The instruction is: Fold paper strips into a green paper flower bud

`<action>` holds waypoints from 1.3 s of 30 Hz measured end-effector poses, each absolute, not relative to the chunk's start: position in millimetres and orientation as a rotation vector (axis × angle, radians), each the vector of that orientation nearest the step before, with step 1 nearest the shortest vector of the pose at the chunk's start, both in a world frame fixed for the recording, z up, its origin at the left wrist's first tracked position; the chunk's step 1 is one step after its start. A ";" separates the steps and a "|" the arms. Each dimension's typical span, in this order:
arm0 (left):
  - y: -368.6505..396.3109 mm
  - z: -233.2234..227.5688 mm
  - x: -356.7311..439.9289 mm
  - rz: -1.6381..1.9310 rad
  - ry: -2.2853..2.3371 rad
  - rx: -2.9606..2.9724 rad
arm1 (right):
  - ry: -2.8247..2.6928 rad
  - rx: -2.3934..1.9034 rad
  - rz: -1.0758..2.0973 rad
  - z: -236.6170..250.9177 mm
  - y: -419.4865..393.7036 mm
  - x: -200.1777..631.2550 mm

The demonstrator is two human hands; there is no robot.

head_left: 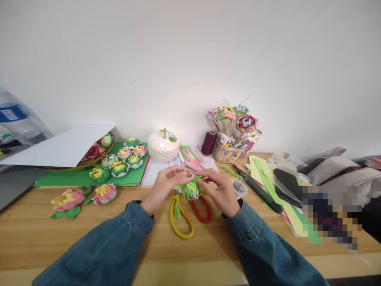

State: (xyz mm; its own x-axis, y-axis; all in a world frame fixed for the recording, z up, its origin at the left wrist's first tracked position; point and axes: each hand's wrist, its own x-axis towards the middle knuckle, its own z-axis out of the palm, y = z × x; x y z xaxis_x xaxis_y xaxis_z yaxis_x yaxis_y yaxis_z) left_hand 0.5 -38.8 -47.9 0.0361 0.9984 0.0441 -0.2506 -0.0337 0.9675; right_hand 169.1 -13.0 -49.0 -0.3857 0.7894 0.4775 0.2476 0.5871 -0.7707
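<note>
Near the middle of the frame, the left hand [162,186] and right hand [222,190] both pinch the green paper flower [190,190], fingers curled. It is probably best held gently so the petals stay flat.

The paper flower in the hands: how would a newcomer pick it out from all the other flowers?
On the wooden table, find the two denim sleeves meeting at centre. Between the left hand and right hand sits a green folded flower, above the scissors. Unlike the flowers on the green sheet, it is held.
</note>
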 end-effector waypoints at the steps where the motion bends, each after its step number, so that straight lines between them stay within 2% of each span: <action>1: -40.3 -46.2 1.3 1.327 0.982 1.134 | -1.953 -0.804 0.693 -49.8 -13.9 169.2; 8: -44.9 -53.7 4.2 1.363 1.112 1.506 | -2.027 -0.711 0.283 -55.8 -14.9 170.5; 14: -42.3 -64.9 9.2 1.443 1.260 1.720 | -2.074 -0.795 -0.075 -66.7 -11.6 171.2; 39: -38.6 -70.3 11.3 1.360 1.219 1.383 | -2.013 -0.907 -0.022 -69.3 -13.1 168.1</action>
